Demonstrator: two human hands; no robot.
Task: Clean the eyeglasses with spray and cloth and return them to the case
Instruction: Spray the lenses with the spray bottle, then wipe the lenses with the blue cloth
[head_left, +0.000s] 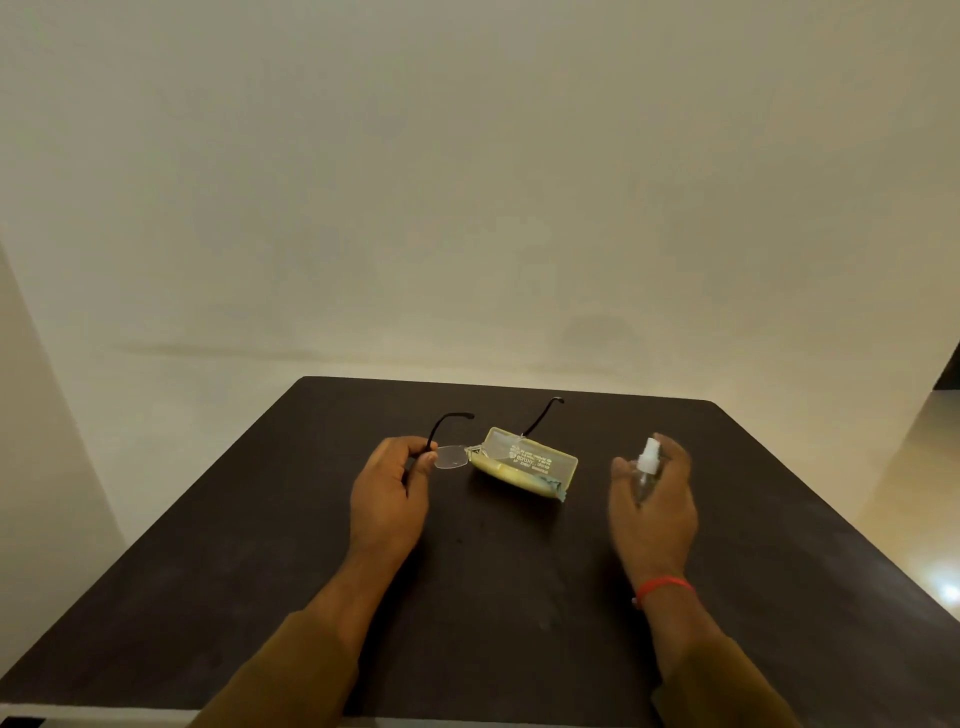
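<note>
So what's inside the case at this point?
A corner of bluish cloth pokes out of the case at its near right end; the lid hides the rest. The eyeglasses are outside, held by the left hand.

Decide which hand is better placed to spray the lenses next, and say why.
Right. The right hand holds the spray bottle, while the left hand is occupied gripping the eyeglasses by one temple.
</note>
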